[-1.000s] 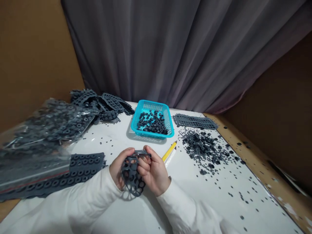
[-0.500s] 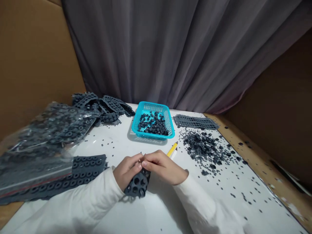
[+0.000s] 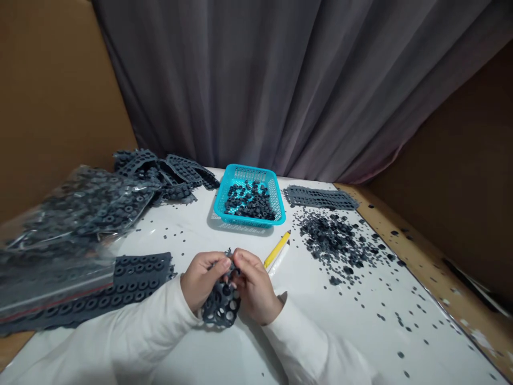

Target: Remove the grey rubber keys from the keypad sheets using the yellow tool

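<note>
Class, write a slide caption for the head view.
Left hand and right hand grip a holed dark sheet before a blue basket of dark pieces.

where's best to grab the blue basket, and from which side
Probably the basket's rim, left and right sides together, coming from above: it stands upright with that rim exposed, and the small dark pieces inside look loose, favouring a level lift.

Bare bench between sleeves, near edge
Held sheet bars it beyond; basket blocks mid far edge, bag left edge, bits right edge.
</note>
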A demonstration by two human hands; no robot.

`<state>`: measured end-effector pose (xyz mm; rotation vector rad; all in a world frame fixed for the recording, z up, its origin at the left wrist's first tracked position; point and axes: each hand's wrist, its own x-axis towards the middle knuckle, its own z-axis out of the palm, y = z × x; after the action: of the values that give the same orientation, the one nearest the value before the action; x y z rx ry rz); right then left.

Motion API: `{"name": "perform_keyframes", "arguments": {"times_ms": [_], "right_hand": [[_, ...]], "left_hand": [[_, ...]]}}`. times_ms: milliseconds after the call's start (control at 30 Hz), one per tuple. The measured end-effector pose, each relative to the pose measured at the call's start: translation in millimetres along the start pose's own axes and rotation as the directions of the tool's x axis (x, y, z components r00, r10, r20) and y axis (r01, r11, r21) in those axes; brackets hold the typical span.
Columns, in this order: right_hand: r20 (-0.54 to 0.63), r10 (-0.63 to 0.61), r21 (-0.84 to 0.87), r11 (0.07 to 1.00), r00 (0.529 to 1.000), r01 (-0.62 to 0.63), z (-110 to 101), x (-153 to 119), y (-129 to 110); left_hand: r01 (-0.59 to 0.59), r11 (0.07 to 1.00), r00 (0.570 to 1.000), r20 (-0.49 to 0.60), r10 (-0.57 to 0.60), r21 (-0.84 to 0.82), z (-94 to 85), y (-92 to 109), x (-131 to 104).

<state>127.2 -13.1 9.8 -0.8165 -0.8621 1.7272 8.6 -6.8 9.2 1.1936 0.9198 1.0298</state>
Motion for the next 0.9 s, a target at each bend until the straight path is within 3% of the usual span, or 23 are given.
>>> {"name": "perform_keyframes", "arguments": {"times_ms": [200,300,533,733,833,900], "right_hand": [[-0.257,-0.065,0.099,0.991,0.964,0.093,21,5,8],[-0.322,-0.11,0.124,0.98,0.94,0.157,26,11,14],[-0.409,-0.241,0.02,0.962,0.88,0.273,31,29,29],[-0.444,-0.2,0.095,0.959,0.873,0.268,37,39,31],[-0.412,-0.212,0.085,0.96,0.886,0.268,37,39,28],[-0.346,-0.244,0.043,0.96,0.906,0.275,36,39,26]], "left_hand": [[-0.053,0.998,0.988,-0.149,0.046,-0.041,-1.2,-7,5],[-0.054,0.989,0.979,-0.204,0.025,-0.141,2.0,-9,8],[0.028,0.921,0.949,-0.28,-0.146,-0.388,10.7,-2,10],[0.051,0.898,0.902,-0.366,-0.23,-0.437,8.6,-6,14],[0.031,0.92,0.91,-0.369,-0.187,-0.391,4.6,-9,15],[-0.025,0.961,0.941,-0.332,-0.071,-0.277,-0.2,-8,15]]}}
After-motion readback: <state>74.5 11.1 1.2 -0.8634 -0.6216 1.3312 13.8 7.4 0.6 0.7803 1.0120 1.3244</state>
